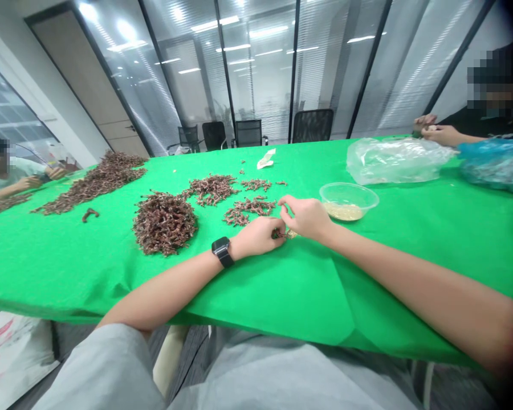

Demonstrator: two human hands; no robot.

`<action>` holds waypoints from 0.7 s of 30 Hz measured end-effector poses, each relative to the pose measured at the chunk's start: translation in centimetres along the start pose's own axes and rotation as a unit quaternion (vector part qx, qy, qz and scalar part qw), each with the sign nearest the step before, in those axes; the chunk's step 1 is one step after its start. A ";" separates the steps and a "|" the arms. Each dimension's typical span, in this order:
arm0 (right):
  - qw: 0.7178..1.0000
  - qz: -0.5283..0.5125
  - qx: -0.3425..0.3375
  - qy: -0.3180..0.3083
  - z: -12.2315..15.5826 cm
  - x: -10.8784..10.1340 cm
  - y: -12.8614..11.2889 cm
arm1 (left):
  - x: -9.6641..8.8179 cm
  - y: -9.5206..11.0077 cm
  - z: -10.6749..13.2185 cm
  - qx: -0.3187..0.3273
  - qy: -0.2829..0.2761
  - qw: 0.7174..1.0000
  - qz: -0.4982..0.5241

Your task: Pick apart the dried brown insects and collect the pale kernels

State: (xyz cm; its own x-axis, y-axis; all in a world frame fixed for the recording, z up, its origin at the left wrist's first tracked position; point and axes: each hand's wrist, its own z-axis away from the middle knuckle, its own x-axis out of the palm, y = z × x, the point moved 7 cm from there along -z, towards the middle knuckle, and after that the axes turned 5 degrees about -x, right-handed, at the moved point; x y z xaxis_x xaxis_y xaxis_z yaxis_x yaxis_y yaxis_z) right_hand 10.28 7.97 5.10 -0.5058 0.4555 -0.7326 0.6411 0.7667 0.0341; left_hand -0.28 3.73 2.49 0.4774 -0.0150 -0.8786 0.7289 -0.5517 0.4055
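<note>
My left hand (pixel 259 236), with a black watch on the wrist, rests on the green tablecloth (pixel 282 285) and pinches a small brown dried piece (pixel 277 233). My right hand (pixel 305 216) meets it from the right, fingers pinched on the same piece. A few pale bits lie on the cloth just under the fingers. A clear plastic bowl (pixel 349 200) with pale seeds in it stands just right of my right hand. Small heaps of brown dried pieces (pixel 248 208) lie just beyond my hands, and a bigger round pile (pixel 165 222) sits to the left.
A long ridge of brown pieces (pixel 96 182) runs at the far left beside a person's hands (pixel 34 181). A clear plastic bag (pixel 393 160) and a blue bag (pixel 496 165) lie at the right, near another person's hands (pixel 436 131). Black chairs stand behind the table.
</note>
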 end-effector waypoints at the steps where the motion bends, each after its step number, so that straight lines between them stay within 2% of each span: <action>1: 1.000 0.000 0.000 0.008 0.1 0.1 0.1 | -0.1 -0.1 0.0 -0.002 -0.004 1.000 -0.009; 6: 1.000 -0.006 -0.006 0.023 0.5 1.1 0.6 | -0.6 -0.3 0.0 0.012 -0.036 0.997 -0.074; 10: 1.000 -0.019 -0.009 0.010 1.1 2.3 1.0 | -1.7 0.6 0.3 0.020 -0.054 0.989 -0.135; 14: 1.000 -0.024 -0.019 -0.002 1.6 3.0 1.0 | -3.6 2.1 1.3 -0.006 -0.030 0.983 -0.178; 17: 0.999 -0.029 -0.028 -0.005 1.8 3.0 0.6 | -5.0 3.5 2.9 0.024 -0.008 0.988 -0.154; 19: 0.999 -0.035 -0.035 -0.003 1.9 2.9 0.2 | -6.6 4.2 4.4 0.052 0.029 0.989 -0.137; 21: 0.998 -0.040 -0.040 0.002 1.9 2.9 -0.1 | -8.8 4.0 6.1 0.030 0.072 0.988 -0.133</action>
State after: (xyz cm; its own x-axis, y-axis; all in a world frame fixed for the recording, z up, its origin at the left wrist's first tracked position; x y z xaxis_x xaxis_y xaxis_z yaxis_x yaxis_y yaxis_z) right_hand 9.87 8.36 1.71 -0.5549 0.3933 -0.7331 0.5510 0.8340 0.0304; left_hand -4.56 -3.47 10.29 0.3412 0.2524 -0.9055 0.8095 -0.5685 0.1466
